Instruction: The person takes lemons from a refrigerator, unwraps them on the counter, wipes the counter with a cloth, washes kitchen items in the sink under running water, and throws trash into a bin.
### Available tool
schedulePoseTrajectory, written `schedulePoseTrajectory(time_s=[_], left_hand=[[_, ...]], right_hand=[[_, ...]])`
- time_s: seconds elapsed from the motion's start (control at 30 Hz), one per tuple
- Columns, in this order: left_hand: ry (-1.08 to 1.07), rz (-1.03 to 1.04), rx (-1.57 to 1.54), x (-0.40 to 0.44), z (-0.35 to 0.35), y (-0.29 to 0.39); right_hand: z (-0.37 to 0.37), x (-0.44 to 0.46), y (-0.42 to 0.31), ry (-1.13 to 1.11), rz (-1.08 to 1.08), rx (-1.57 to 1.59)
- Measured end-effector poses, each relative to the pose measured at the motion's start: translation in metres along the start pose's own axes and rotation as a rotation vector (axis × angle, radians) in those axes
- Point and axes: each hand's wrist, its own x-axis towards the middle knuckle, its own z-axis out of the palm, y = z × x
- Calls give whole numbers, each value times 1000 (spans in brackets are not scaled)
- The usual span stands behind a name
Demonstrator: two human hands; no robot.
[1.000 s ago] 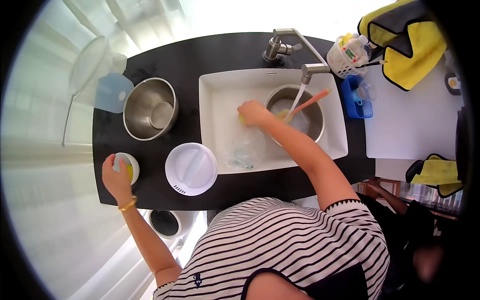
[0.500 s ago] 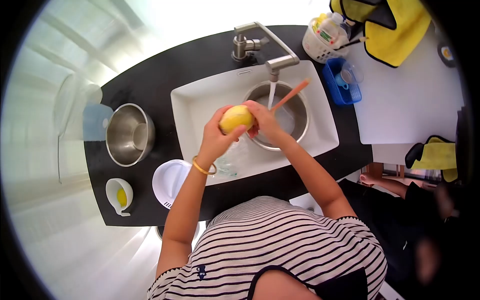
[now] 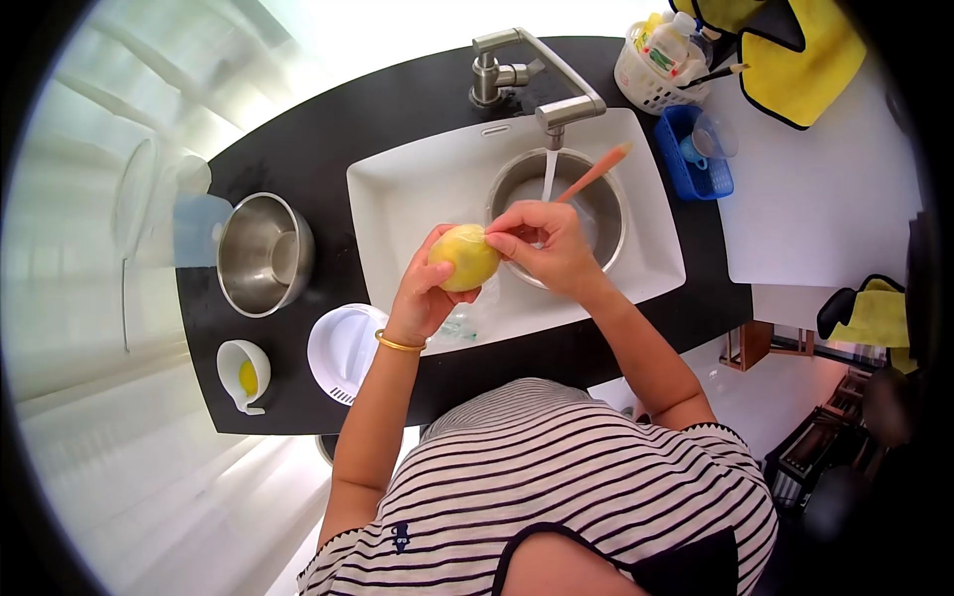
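My left hand (image 3: 425, 286) is closed around a lemon (image 3: 465, 258), a plump yellow fruit whose shiny surface looks covered in clear plastic wrap. At the fruit's upper right side, the thumb and fingertips of my right hand (image 3: 547, 246) pinch what seems to be an edge of that wrap. Both hands are above the white sink (image 3: 397, 214). Just beyond my right hand, a steel pot (image 3: 609, 223) stands in the sink, with an orange-handled utensil (image 3: 596, 171) leaning in it. Water runs from the faucet (image 3: 566, 111) into the pot. Crumpled clear plastic (image 3: 457, 326) lies beneath my left hand.
Left of the sink are a steel bowl (image 3: 260, 256), a white colander (image 3: 340, 348) and a small white cup (image 3: 241, 375) holding something yellow. At the right stand a white basket (image 3: 646, 84) of bottles and a blue basket (image 3: 691, 169). Yellow cloths (image 3: 800, 70) hang beyond.
My right hand has shifted from gripping the lemon's side to a fingertip pinch at its edge. The lemon is lower and turned. The person in black at the right has left view.
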Motion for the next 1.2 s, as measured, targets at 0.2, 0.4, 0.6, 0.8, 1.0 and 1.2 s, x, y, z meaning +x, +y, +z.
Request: schedulePoseTrajectory(time_s=[0.2,0.4,0.6,0.8,1.0,1.2], left_hand=[[137,30,191,-11,3,5],[88,21,296,-12,0,10],[12,82,359,-16,-5,11],[316,159,422,-15,4,6],[366,88,444,-7,13,-3],[169,182,458,-12,-4,7]], right_hand=[[-3,4,-8,-128,-79,-336],[8,7,-8,-75,-355,-756],[15,1,-3,-45,-42,-309],[22,-1,5,155,340,458],[39,-6,0,156,282,575],[22,-15,15,-33,650,1055]])
